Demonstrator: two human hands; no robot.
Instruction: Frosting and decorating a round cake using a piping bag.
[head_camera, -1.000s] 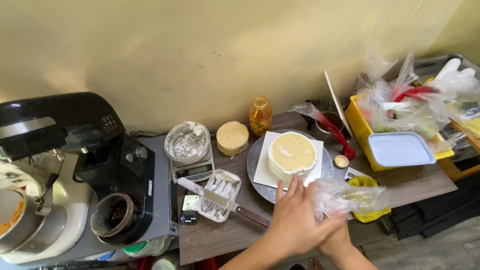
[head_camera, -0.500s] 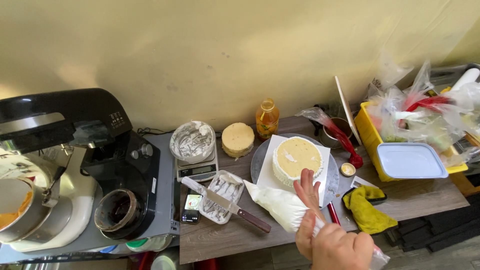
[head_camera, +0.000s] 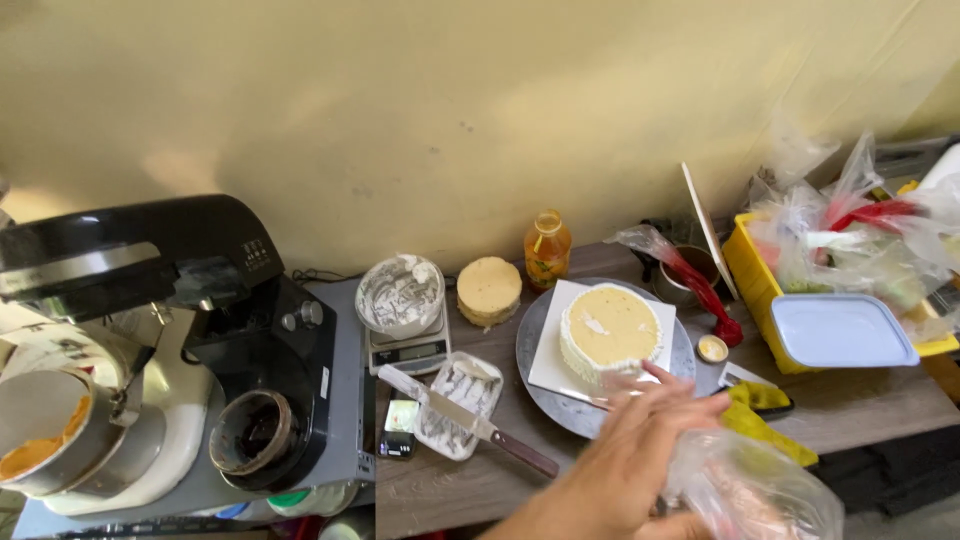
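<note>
Your left hand (head_camera: 640, 450) reaches forward with fingers spread and unclenched, grasping nothing, its fingertips just short of the round cake (head_camera: 610, 330). The cake sits on a white square board (head_camera: 548, 360) atop a grey turntable (head_camera: 560, 410). The clear plastic bag (head_camera: 755, 490) lies bunched at your wrist; whether your right hand grips it cannot be told. 1 knife (head_camera: 480, 425) rests across a tray (head_camera: 455, 385).

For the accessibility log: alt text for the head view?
A hand gripping a clear plastic bag reaches toward a round frosted cake on a grey turntable; a knife and black stand mixer sit left.
</note>
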